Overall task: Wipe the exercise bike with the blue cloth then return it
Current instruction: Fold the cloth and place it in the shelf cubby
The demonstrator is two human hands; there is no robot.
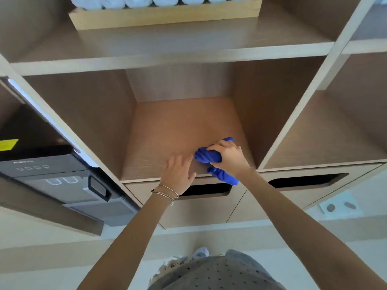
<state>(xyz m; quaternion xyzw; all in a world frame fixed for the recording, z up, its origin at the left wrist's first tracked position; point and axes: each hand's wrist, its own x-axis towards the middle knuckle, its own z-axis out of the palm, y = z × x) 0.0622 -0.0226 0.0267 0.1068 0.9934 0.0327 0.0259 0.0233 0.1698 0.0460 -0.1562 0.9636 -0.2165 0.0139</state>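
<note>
A crumpled blue cloth (207, 156) is bunched in my right hand (229, 156) at the front right of a wooden shelf cubby (180, 130). One end of the cloth hangs over the shelf's front edge. My left hand (178, 173) lies just left of the cloth, palm down on the shelf's front edge, fingers apart and holding nothing. Thin bangles circle my left wrist. No exercise bike is in view.
Rolled white towels (138, 1) fill a wooden tray (167, 16) on the shelf above. A dark machine with buttons (56, 178) sits in the left compartment. Below the cubby are two drawer fronts with dark cut-out handles (205, 189), (307, 181). Another cubby (326, 139) is to the right.
</note>
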